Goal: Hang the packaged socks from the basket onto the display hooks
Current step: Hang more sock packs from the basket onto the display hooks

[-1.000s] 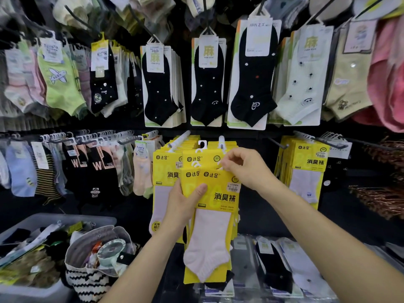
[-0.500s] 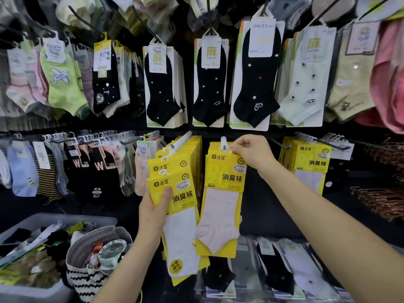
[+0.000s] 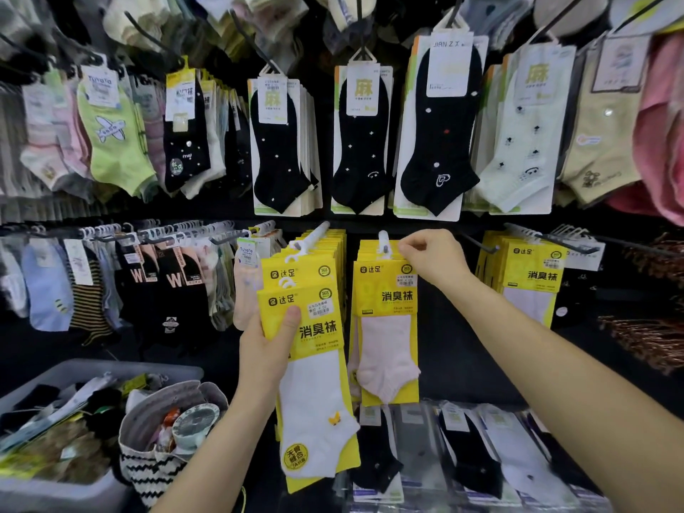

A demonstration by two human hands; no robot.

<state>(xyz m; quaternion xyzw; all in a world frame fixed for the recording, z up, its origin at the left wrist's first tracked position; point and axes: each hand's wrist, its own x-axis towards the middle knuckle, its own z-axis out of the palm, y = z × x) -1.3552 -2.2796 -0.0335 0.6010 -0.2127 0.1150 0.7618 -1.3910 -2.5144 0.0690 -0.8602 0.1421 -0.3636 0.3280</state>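
My left hand (image 3: pixel 267 348) grips a stack of yellow sock packs (image 3: pixel 314 372), a white sock showing on the front one, held low in front of the display. My right hand (image 3: pixel 429 255) pinches the top of a yellow pack with a pink sock (image 3: pixel 386 327), whose white hanger sits at the tip of the middle display hook (image 3: pixel 383 240). A neighbouring hook (image 3: pixel 314 235) to the left carries several more yellow packs. The grey basket (image 3: pixel 44 486) with loose sock packs sits at the lower left.
A zigzag-patterned bag (image 3: pixel 155 472) stands beside the basket. Rows of hanging socks fill the wall above and to the left. More yellow packs (image 3: pixel 529 279) hang at the right. Bagged socks (image 3: pixel 470 460) lie on the shelf below. Brown dried stems (image 3: pixel 644 335) jut out at the right.
My right hand lifted the pink-sock pack off the stack up to the middle hook. My left hand moved the remaining stack left and slightly down.
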